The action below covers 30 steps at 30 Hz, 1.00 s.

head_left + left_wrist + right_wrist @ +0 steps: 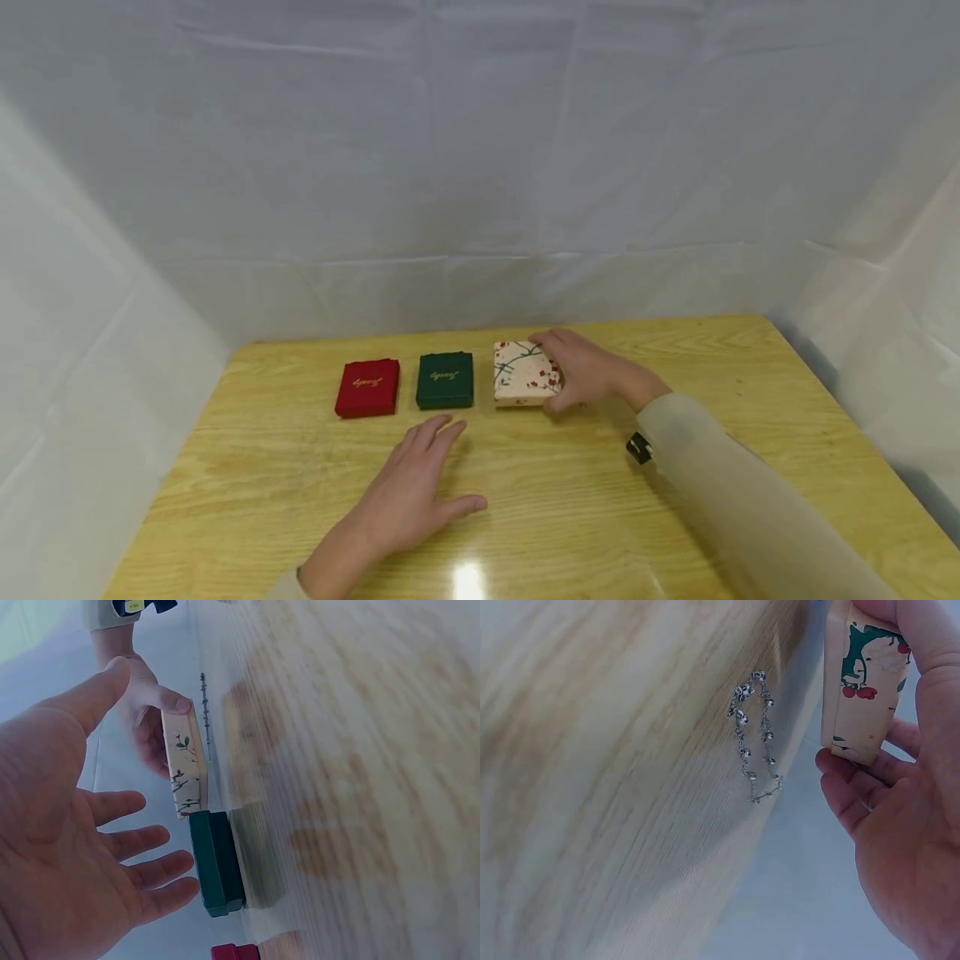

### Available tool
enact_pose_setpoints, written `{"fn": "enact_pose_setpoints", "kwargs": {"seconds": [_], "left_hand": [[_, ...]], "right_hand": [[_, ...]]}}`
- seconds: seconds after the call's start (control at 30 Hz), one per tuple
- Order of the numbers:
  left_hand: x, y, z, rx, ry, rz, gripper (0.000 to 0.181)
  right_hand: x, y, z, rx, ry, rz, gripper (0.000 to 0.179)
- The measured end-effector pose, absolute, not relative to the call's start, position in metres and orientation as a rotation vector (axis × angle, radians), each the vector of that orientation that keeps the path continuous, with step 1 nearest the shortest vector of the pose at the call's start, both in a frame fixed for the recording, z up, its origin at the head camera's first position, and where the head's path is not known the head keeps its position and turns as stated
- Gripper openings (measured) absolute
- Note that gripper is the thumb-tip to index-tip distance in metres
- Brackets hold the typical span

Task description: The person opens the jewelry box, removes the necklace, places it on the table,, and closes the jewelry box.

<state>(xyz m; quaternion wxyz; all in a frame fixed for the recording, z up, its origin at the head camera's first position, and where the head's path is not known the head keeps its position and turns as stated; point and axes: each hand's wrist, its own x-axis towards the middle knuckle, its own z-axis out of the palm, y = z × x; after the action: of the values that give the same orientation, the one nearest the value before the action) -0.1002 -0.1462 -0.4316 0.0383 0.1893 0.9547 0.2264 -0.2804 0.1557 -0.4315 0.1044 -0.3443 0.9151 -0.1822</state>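
Note:
My right hand (592, 371) grips a cream gift box (521, 375) printed with red blossoms and green branches, thumb on the near side and fingers at the far side. In the left wrist view the box sits a little above the table. Beside it on the wood lies a silver beaded bracelet (750, 742), hidden in the head view. My left hand (408, 492) hovers over the table with fingers spread, holding nothing. A green jewelry box (445, 381) lies just beyond its fingertips, and a red jewelry box (367, 388) is farther left.
The boxes stand in a row toward the back of a wooden table (247, 467). White cloth (450, 167) hangs behind it and at both sides. A small black and white object (640, 447) is at the right sleeve's cuff.

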Motion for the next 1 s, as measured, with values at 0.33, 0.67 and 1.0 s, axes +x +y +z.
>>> {"fn": "enact_pose_setpoints", "kwargs": {"seconds": [0.33, 0.67, 1.0], "left_hand": [[-0.098, -0.148, -0.433, 0.559, 2.918, 0.692, 0.097], [-0.098, -0.149, -0.435, 0.569, 2.915, 0.699, 0.095], [-0.098, -0.148, -0.436, 0.579, 2.903, 0.717, 0.096]], "right_hand": [[-0.294, 0.151, -0.436, -1.002, 2.677, -0.515, 0.114], [-0.298, 0.152, -0.439, -0.981, 2.646, -0.509, 0.112], [-0.298, 0.152, -0.439, -0.903, 2.620, -0.466, 0.112]]}}
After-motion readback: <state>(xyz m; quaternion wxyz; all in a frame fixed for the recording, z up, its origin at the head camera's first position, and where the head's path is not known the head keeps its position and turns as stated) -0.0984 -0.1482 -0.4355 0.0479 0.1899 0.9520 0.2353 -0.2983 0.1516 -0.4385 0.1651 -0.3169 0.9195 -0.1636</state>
